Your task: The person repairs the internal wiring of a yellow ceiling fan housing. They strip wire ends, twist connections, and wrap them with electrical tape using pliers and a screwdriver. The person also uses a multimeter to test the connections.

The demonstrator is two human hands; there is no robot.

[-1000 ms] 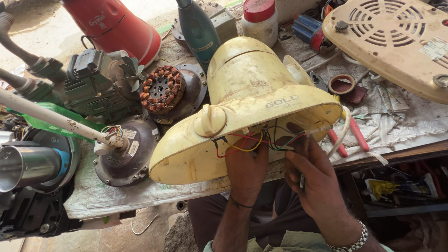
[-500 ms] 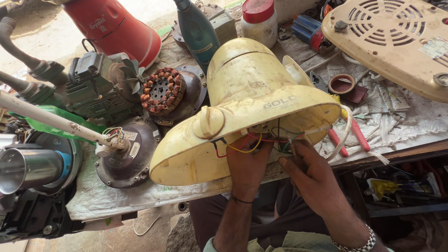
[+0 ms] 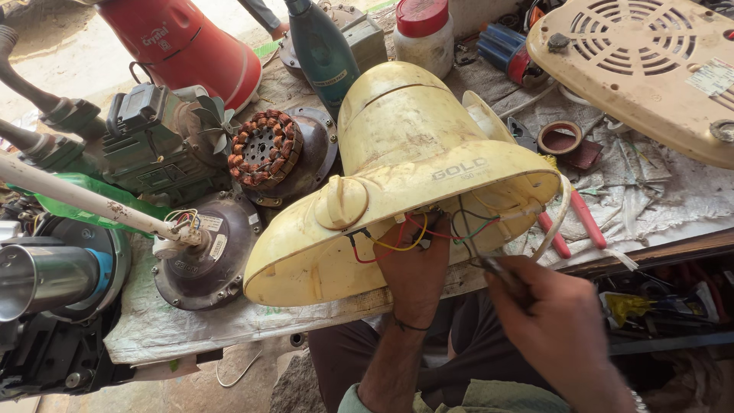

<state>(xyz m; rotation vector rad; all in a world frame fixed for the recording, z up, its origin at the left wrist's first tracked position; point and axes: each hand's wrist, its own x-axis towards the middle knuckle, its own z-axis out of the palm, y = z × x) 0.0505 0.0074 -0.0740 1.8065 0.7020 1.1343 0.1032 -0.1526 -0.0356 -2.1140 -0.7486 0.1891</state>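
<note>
Yellowed plastic fan housing [image 3: 397,153] lies tipped, coloured wires [image 3: 428,229] exposed.

A repair workshop for electrical appliances.
Across the bench [image 3: 229,329] lie a bare copper-wound stator [image 3: 265,149], motor housings [image 3: 202,252], a yellowed fan base [image 3: 413,176] with loose wires, and pliers [image 3: 569,226] near the right edge.

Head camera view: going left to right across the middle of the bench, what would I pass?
Shiny metal cylinder → dark round motor housing → copper-wound stator ring → yellowed plastic fan base → red-handled pliers.
</note>
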